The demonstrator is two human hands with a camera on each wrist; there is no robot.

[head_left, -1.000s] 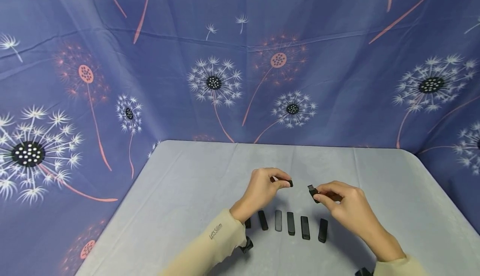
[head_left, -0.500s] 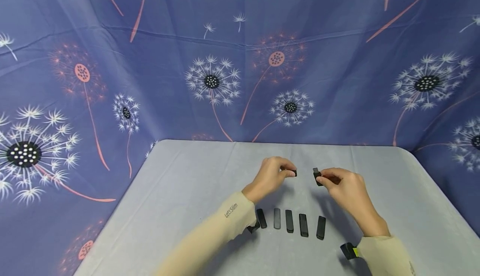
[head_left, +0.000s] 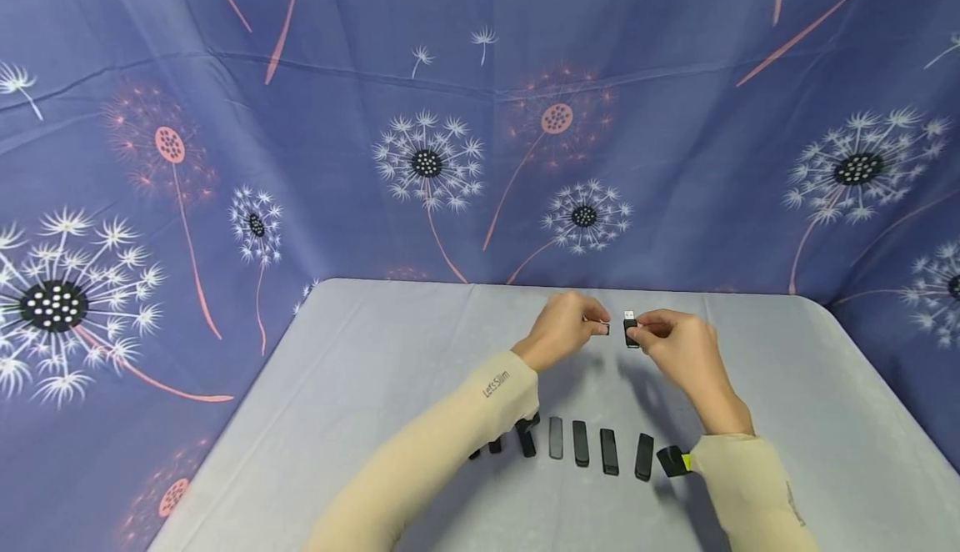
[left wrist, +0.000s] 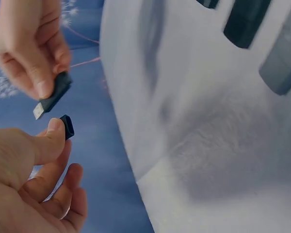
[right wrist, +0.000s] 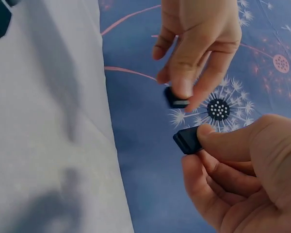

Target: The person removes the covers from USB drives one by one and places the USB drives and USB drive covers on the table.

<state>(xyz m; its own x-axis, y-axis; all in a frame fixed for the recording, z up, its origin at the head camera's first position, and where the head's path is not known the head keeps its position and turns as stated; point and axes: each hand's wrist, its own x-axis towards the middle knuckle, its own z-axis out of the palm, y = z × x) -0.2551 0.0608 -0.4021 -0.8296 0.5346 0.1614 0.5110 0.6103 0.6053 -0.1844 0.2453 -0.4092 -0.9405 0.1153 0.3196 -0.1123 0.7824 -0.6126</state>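
Note:
My left hand (head_left: pixel 562 331) pinches a small black cap (head_left: pixel 606 329) between thumb and fingers above the table. In the left wrist view the cap (left wrist: pixel 67 127) shows its hollow end. Just to the right, my right hand (head_left: pixel 684 352) pinches a black USB stick (head_left: pixel 632 332), its metal plug pointing up and away from me. The left wrist view shows the stick (left wrist: pixel 56 92) and the cap close together, with a gap between them. Both wrist views show the two hands facing each other.
A row of black sticks (head_left: pixel 609 452) and a greyer one (head_left: pixel 556 438) lies on the grey-covered table (head_left: pixel 360 352), nearer than the hands. My left sleeve (head_left: pixel 450 419) partly covers the row's left end. Patterned blue cloth (head_left: pixel 337 227) hangs behind.
Both hands have moved away from me over the table, holding the cap and the stick. The gap between the two pieces has narrowed, and the stick has turned more upright in the head view.

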